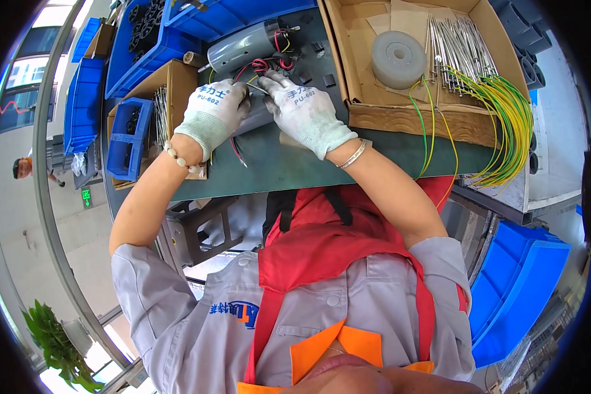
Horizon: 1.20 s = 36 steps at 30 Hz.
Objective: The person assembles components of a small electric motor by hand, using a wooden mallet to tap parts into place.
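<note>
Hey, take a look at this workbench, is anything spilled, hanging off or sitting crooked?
One thing stands out: the bundle of yellow-green wires spills out of the cardboard box and droops over the green bench edge at the right. Both gloved hands, left hand and right hand, work red wires by a grey cylinder.

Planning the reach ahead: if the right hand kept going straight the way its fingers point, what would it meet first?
The right hand points up-left, so it would probably first meet the red wires, then the grey cylindrical motor just beyond. Depth is hard to judge here.

Cardboard box [414, 118] crowding bare mat [295, 167]
</note>
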### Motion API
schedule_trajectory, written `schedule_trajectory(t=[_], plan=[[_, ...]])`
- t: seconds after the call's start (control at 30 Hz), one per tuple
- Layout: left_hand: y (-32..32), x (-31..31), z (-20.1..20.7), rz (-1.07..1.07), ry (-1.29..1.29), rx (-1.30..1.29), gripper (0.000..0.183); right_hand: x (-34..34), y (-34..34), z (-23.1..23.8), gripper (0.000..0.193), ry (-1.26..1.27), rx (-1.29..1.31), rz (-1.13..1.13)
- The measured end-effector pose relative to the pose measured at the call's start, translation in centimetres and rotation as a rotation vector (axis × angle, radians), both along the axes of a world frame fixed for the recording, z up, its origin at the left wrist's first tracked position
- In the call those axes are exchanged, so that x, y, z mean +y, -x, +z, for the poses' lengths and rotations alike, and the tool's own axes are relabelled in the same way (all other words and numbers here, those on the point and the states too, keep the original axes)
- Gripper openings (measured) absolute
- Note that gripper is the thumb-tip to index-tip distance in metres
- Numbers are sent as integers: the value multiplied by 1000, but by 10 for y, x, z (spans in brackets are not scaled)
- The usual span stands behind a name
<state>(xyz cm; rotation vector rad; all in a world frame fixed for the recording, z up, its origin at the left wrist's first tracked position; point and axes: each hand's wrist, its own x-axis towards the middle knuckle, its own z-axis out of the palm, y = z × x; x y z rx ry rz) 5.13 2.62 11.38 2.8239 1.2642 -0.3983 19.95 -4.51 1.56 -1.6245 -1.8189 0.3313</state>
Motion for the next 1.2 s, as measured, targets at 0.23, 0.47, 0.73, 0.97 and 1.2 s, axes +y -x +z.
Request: schedule_trajectory(t=[0.23, 0.47, 0.73, 0.97, 1.2], plan=[[-1, 4, -15, 25, -58, 10, 17, 3, -3, -5, 37, -111, 19, -11], [35, 5, -27, 363, 80, -488, 28, 3, 1, -7, 36, -33, 31, 10], [32, 8, -9, 189, 187, -476, 34, 2, -1, -2, 36, -4, 42, 6], [43, 38, -15, 496, 458, -481, 38, 2, 1, -2, 37, 9, 27, 13], [34, 45, 9, 479, 800, -458, 32, 1, -1, -2, 38, -31, 23, 11]])
